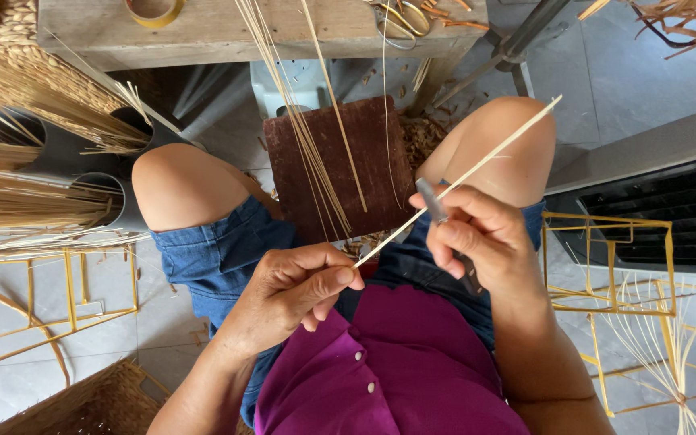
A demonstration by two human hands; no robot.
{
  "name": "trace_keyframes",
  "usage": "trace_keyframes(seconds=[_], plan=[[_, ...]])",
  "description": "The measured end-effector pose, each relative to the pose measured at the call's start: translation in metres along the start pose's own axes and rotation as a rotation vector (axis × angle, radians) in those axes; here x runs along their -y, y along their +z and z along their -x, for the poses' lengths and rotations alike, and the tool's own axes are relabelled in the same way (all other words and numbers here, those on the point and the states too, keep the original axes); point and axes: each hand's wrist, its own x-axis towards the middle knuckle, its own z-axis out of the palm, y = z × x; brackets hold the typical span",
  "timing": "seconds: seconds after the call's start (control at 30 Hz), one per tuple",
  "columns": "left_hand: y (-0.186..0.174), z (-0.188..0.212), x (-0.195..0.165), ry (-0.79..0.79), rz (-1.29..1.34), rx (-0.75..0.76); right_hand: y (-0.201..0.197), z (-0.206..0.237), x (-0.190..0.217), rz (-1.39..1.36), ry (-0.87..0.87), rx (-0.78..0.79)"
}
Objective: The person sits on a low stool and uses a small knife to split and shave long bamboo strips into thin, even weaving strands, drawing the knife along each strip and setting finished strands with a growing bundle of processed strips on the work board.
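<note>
Nearest, cut off by the lower edge: both forearms and a magenta buttoned shirt. Left hand curled low over the lap, grip pinching the near end of a long pale strip between thumb and forefinger. Right hand turned palm-down beside it, fingers pressed together around a small knife; grey blade laid against the strip, dark handle mostly hidden under the palm. Strip slanting up and right from the left thumb, past the blade, over the right knee, its tip free in the air.

Between the bare knees, above denim shorts: a dark brown board with thin straws lying across it, shavings heaped at its far corner. At left, grey tubes stuffed with straw bundles; yellow wire frames on the tiled floor at both sides.

Farthest, along the bench edge: a tape roll and scissors, both partly cropped by the top edge.
</note>
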Motion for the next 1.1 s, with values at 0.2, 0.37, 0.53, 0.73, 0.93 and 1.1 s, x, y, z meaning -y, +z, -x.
trace_keyframes(seconds=[0.2, 0.37, 0.53, 0.73, 0.93, 1.1], plan=[[-0.003, 0.001, 0.004, 0.016, -0.007, -0.003, -0.008, -0.006, 0.003, -0.001, -0.011, -0.021], [-0.006, 0.007, 0.002, -0.018, -0.084, -0.043, -0.032, -0.006, -0.004, -0.085, -0.076, -0.109], [-0.009, 0.012, 0.002, -0.084, -0.122, -0.089, -0.074, -0.010, 0.010, -0.235, -0.165, -0.416], [-0.009, 0.007, 0.002, -0.031, -0.172, -0.158, -0.059, 0.012, 0.020, -0.016, -0.320, -0.315], [-0.003, 0.007, -0.003, -0.016, -0.179, -0.148, -0.033, 0.012, 0.013, 0.273, -0.143, 0.004], [-0.004, 0.011, -0.005, -0.064, -0.188, -0.135, -0.029, 0.004, 0.008, 0.321, -0.166, 0.062]])
